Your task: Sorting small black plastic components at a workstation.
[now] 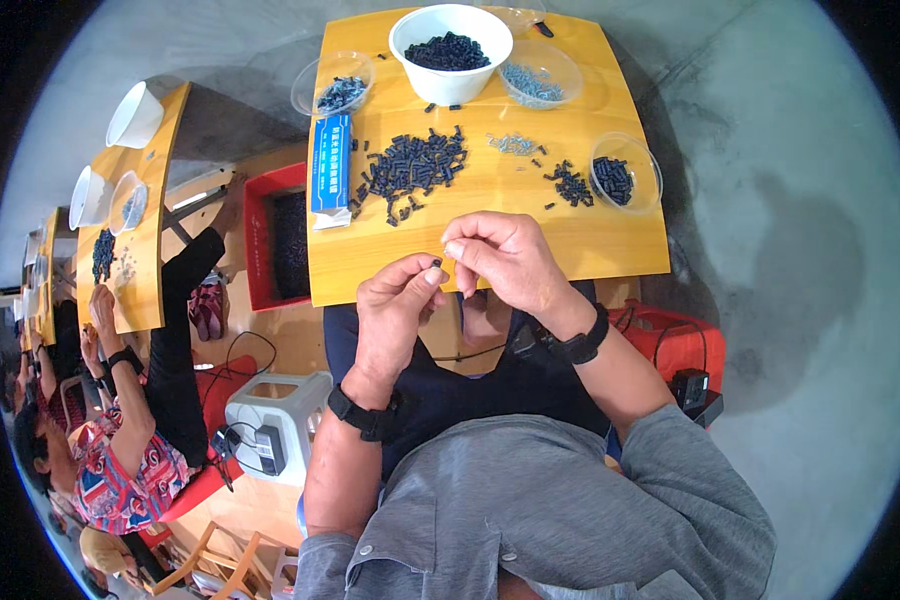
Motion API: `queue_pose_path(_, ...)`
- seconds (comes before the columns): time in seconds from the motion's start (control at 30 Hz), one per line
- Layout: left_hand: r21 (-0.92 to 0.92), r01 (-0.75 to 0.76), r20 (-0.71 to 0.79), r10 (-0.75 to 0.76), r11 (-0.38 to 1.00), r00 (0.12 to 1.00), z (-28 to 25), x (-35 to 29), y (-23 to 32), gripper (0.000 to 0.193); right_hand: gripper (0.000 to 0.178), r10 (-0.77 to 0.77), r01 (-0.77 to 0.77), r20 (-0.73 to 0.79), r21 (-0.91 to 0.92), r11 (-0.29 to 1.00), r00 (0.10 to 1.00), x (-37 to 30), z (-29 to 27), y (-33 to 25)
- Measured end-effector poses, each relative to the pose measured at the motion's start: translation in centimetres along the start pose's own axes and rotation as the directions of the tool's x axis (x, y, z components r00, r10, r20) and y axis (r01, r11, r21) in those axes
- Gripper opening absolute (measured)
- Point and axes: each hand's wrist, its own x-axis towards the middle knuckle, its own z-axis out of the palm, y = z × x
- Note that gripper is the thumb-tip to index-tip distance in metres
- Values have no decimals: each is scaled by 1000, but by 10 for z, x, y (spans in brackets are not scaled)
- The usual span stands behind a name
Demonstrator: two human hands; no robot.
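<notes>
My left hand (395, 305) is closed over the near edge of the table, thumb and forefinger pinching a small black tubular piece (436, 263). Just to its right, my right hand (505, 262) has its fingertips pinched together close to that piece. Whatever sits between those fingertips is too small to make out. Beyond my hands lies a loose pile of black tubular pieces (417, 163). A smaller heap of black pieces (570, 185) is off to the right, and a scatter of small silvery parts (515, 144) lies between the two.
A white bowl (410, 60) of black pieces stands at the back, flanked by clear bowls (574, 84) of small parts. A clear tub (654, 170) of black pieces sits right; a blue box (331, 165) left. A red bin (258, 240) and another person's table (155, 250) are further left.
</notes>
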Motion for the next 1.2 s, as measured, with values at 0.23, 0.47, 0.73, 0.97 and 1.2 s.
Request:
queue_pose_path(0.23, -2, -81, 7, 81, 997, 997, 3, -6, 4, 12, 11, -87, 86, -18, -33, 996, 996, -9, 10, -6)
queue_pose_path(0.47, 24, -29, -3, 29, 999, 1000, 7, -9, 10, 12, 9, -75, 74, -20, -55, 996, 997, -13, 10, -6)
queue_pose_path(0.73, 95, -41, 5, 41, 995, 999, 11, -10, 12, 11, 4, -366, 334, -14, -376, 864, 930, -14, 8, -2)
queue_pose_path(0.97, 91, -50, 22, 48, 995, 999, 13, -11, 14, 12, 5, -505, 465, 55, -484, 741, 861, -14, 8, -4)
queue_pose_path(1.2, 34, -45, 18, 44, 998, 999, 21, -10, 27, 10, 10, -522, 470, -50, -371, 801, 851, -18, 11, -4)
